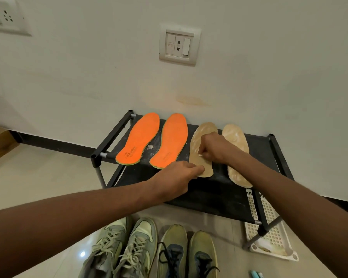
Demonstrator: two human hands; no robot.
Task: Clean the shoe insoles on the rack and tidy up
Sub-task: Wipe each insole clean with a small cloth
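On the black rack (pixel 219 195), running left to right, lie two orange insoles (pixel 138 138) (pixel 169 140), then two tan ones. The person's left hand (pixel 176 178) comes in from seven o'clock, and its fingertips pinch the heel end of the nearer tan insole (pixel 197 145), holding it flat against the shelf. The right hand (pixel 213 148), entering from four o'clock, sits curled on the middle of that insole, fingers closed round something small and pale; whether this is a cloth, wipe or brush cannot be told. The second tan insole (pixel 237 157) lies just beside it at three o'clock, partly crossed by the right forearm. The insoles look thin, light and bendy, likely to slide or buckle under rubbing, so pinning the heel edge seems the sensible hold. Below, at six o'clock, two pairs of shoes (pixel 149 249) are cut off by the frame, and a white basket (pixel 269 227) sits half hidden under the rack.
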